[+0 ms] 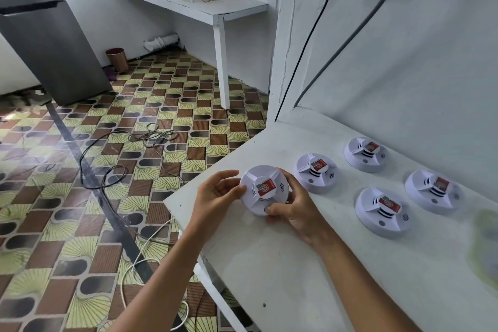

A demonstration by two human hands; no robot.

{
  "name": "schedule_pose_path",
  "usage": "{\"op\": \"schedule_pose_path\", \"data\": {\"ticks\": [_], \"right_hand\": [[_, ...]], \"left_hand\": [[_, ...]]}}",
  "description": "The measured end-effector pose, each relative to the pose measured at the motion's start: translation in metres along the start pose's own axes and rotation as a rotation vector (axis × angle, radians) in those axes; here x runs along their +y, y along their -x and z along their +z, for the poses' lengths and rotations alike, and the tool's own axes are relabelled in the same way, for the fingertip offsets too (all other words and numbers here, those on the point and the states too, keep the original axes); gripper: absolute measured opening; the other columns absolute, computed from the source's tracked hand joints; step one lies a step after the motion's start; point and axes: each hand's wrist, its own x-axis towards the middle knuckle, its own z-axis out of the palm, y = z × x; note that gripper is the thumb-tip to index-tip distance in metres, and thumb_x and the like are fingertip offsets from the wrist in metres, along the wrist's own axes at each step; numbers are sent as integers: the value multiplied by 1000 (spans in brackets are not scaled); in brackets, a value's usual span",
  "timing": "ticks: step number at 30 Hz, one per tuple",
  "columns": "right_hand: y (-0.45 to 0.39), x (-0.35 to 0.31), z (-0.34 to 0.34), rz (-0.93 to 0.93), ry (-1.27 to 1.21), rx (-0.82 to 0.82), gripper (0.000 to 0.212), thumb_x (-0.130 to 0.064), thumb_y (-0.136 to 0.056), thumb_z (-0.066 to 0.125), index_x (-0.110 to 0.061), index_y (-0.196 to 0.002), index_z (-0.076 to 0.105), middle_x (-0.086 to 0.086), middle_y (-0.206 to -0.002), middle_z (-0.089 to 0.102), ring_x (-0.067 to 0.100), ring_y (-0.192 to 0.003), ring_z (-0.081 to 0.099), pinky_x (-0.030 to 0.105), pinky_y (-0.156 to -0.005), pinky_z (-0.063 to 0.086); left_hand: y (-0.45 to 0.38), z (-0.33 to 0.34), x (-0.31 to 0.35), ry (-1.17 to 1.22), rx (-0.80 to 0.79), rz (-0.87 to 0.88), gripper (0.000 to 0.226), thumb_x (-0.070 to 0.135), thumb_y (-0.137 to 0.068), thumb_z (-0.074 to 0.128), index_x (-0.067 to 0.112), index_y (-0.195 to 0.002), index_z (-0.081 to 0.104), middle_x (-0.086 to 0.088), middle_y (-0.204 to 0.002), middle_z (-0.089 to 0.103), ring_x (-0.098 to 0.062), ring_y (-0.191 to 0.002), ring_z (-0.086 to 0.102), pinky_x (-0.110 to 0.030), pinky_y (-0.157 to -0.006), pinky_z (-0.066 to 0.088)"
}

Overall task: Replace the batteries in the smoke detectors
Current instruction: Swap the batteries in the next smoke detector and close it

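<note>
I see both hands clasping the round white plastic smoke detector (pixel 263 189) over the white table (pixel 283 264); left hand (pixel 215 194) fingers curled on its edge; right hand (pixel 293 205) pinching the other side.

Bright, even daylight, soft faint shadows, wide-angle bending at edges, green blur (pixel 485 240) smeared at right edge

Single head-worn view, wide-angle, looking forward and down from above the near end of the white surface (pixel 283 264). Close on both hands: left hand (pixel 215 197) and right hand (pixel 293 210) just below frame centre, forearms entering from the bottom edge. Faces toward the far wall, taking in patterned floor (pixel 107 170) at left and wall (pixel 404 62) at right.
</note>
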Motion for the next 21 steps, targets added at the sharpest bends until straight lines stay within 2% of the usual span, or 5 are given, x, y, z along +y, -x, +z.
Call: {"op": "schedule_pose_path", "data": {"ticks": [6,10,16,21], "right_hand": [[2,-4,-1,-10,20,-48,72,-7,-69,73,-28,-133,47,4,-121,62,13,-104,64,28,-73,56],[1,-2,-2,1,16,-45,79,-8,-67,77,-27,-136,44,6,-124,61,16,-106,64,32,-76,57],[0,-1,-3,-3,10,-36,78,-9,-67,78,-27,-135,45,6,-124,61,18,-108,63,31,-75,56],[1,0,-2,1,-2,-24,78,-9,-67,78,-28,-135,46,5,-123,61,22,-110,61,32,-71,56]], "left_hand": [[0,1,0,17,1,9,34,4,-82,70,2,-115,62,-16,-99,73,-23,-90,70,-28,-76,56],[0,1,0,28,-1,13,40,13,-76,73,4,-114,63,-15,-98,74,-25,-91,70,-30,-77,56],[1,2,2,28,-16,26,42,17,-75,72,4,-113,63,-15,-99,74,-26,-92,70,-30,-77,57],[0,2,-1,48,-9,17,36,9,-78,71,3,-112,63,-16,-98,74,-25,-90,69,-27,-77,56]]}}
